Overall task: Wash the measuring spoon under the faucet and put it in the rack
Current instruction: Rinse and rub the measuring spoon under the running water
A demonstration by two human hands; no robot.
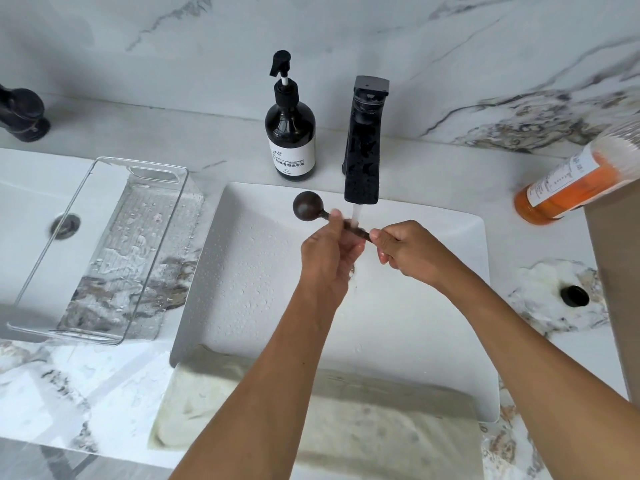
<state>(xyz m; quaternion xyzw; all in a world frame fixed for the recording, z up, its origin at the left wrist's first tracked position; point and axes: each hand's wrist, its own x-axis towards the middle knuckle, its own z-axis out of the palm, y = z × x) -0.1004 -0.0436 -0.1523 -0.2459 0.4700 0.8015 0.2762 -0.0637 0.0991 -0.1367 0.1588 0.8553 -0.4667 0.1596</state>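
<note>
From the head camera, both hands meet over the white rectangular sink point(433, 306), under the black square-bodied faucet point(363, 147), whose thin stream of water point(356, 214) falls on the dark measuring spoon point(309, 206). The left hand point(329, 254) pinches the handle near its round bowl, which juts out to the far left; the right hand point(412, 251) is closed on the handle's other end. The spoon lies roughly level across the basin's far side, clear of the sink floor.

Just left of the faucet stands a dark glass pump bottle point(290, 133) with a white label. Left of the sink sits the clear plastic rack point(104, 251), ribbed and wet, partly over a second basin. At the far right an orange bottle point(568, 188) lies tilted. The counter point(86, 375) is veined marble, beaded with water, as is the sink's left slope. A pale cloth point(242, 393) drapes the near rim.
</note>
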